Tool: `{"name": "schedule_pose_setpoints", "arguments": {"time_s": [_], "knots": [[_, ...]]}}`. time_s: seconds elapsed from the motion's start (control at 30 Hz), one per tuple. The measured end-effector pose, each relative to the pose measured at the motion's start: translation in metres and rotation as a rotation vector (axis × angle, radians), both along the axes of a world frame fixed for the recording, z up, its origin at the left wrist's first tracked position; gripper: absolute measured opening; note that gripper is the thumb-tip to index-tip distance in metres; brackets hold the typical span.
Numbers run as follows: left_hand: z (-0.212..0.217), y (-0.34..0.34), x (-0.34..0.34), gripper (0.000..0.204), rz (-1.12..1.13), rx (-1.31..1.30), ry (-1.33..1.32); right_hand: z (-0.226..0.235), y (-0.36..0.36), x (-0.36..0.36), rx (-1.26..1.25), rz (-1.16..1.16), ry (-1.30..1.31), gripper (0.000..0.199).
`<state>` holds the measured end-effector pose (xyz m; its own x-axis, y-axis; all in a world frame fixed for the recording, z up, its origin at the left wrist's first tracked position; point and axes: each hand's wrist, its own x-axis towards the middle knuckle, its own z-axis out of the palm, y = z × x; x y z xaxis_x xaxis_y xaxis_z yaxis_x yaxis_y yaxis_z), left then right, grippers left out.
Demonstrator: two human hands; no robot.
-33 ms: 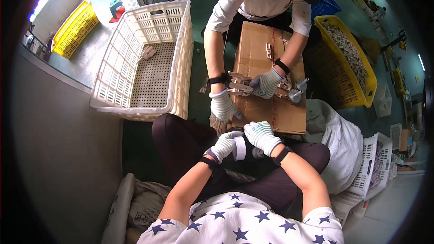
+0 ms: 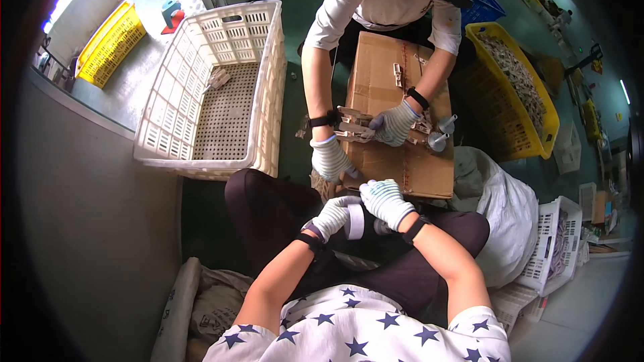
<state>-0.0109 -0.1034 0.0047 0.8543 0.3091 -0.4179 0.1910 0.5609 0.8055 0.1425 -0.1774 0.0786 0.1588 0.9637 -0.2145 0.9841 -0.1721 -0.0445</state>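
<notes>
My left hand (image 2: 331, 218), in a striped knit glove, is closed around a white roll of tape (image 2: 355, 222) above my lap. Just right of the roll, my gloved right hand (image 2: 385, 202) has its fingers drawn together close to the near edge of a cardboard box (image 2: 376, 167). What those fingers pinch, if anything, is too small to tell. Across the box, a co-worker's gloved hand (image 2: 397, 125) rests on a bundle of pale clip-like pieces (image 2: 354, 125). The co-worker's other hand (image 2: 330, 159) reaches down to the box's near left corner, close to my fingers.
Left of the box stands a large white crate (image 2: 258, 121) with a few pieces inside. A yellow crate (image 2: 547, 121) full of small pieces is at the right. A white sack (image 2: 506, 218) slumps beside my right knee. Grey cup-shaped objects (image 2: 438, 141) stand on the box.
My right hand has shifted very slightly to the left. Otherwise the scene looks the same.
</notes>
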Motion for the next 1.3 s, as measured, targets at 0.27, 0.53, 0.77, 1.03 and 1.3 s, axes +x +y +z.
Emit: {"name": "schedule_pose_setpoints", "arguments": {"time_s": [0.27, 0.53, 0.77, 1.03, 1.3], "knots": [[0.002, -0.001, -0.014, 0.028, -0.077, -0.07, 0.08, 0.011, -0.009, 0.003, -0.143, 0.09, -0.046, 0.019], [0.021, -0.002, 0.003, 0.047, -0.163, 0.291, -0.053, 0.045, -0.076, 0.094, 0.173, -0.197, -0.033, 0.02], [0.062, 0.004, -0.002, 0.048, -0.07, 0.088, 0.007, 0.057, -0.076, 0.065, 0.431, -0.437, 0.556, 0.054], [0.139, 0.027, 0.05, 0.032, -0.137, 0.078, -0.068, 0.02, -0.065, -0.016, 0.463, -0.376, 1.613, 0.027], [0.153, 0.049, 0.098, 0.024, -0.142, 0.191, -0.051, 0.026, -0.052, -0.026, 0.81, -0.406, 1.697, 0.033]]}}
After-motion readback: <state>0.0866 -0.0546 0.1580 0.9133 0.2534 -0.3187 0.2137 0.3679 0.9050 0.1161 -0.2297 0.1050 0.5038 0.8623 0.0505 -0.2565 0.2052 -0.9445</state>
